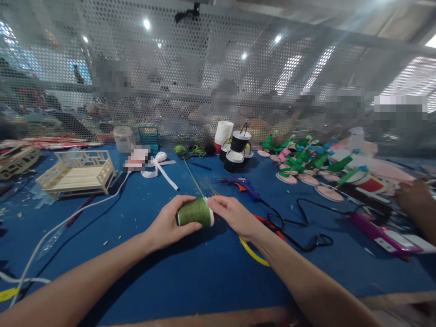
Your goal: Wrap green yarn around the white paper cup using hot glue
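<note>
A paper cup (195, 213) wrapped in green yarn lies on its side above the blue table, its white rim facing right. Around its left part curls my left hand (169, 221), closed on it with the thumb along the near side. My right hand (235, 215) is closed at the rim, fingertips pressed against it; whether they also pinch yarn is hidden. From the top of the cup a taut green yarn strand (193, 178) runs back to a green yarn ball (180, 150).
A blue glue gun (242, 186) with a black cord lies behind my right hand, near a purple power strip (384, 234). Black cups (235, 160) and a white cup stack (224, 132) stand at the back. A wooden model bed (80, 175) is left; another person's hand (413, 200) is right.
</note>
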Available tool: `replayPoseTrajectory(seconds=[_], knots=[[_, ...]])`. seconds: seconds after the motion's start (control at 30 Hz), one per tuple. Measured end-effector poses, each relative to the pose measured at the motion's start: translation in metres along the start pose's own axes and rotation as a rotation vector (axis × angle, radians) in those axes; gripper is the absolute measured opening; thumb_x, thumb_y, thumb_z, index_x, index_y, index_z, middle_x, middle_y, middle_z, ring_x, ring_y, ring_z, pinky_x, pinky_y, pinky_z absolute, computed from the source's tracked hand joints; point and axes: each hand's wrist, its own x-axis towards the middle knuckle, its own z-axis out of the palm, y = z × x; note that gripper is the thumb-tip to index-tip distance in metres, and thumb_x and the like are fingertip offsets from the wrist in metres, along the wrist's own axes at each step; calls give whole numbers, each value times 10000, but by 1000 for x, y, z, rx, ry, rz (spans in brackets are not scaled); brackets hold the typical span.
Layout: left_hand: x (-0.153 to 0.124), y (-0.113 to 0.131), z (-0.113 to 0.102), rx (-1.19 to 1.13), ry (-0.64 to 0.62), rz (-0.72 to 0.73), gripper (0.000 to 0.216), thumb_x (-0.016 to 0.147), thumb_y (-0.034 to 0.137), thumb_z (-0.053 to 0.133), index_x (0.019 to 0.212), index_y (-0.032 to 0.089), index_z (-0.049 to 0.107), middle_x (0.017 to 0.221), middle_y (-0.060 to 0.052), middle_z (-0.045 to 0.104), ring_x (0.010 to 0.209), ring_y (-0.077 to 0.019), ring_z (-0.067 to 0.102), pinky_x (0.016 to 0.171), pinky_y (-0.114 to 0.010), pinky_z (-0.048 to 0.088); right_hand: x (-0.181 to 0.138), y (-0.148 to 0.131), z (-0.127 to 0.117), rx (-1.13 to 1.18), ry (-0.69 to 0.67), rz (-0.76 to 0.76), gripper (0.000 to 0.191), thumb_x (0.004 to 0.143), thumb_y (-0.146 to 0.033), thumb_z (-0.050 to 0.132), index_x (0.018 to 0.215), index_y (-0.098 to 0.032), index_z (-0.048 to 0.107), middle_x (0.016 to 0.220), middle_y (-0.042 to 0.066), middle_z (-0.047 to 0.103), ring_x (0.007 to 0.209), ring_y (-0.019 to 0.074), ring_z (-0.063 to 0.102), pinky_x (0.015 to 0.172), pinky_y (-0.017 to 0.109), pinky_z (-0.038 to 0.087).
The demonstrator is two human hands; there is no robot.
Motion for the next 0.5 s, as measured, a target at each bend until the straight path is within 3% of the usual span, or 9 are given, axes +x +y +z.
replayPoseTrajectory(seconds=[0.27, 0.5], knots=[[-2, -3, 2, 41, -18, 98, 494, 686, 318, 667, 1104, 166, 454, 1051, -84, 545, 952, -225, 532, 842, -382, 441, 2, 3, 1, 103, 42, 109, 384, 658, -541, 590, 647, -158, 565, 571, -25, 520, 553, 112, 461, 557, 257, 366], [-2, -5, 3, 58, -36, 114, 508, 675, 293, 686, 1111, 170, 454, 1064, -92, 539, 978, -235, 526, 853, -392, 436, 3, 4, -4, -174, 149, -15, 428, 737, -567, 469, 632, -162, 556, 590, 0, 520, 544, 119, 434, 532, 263, 343]])
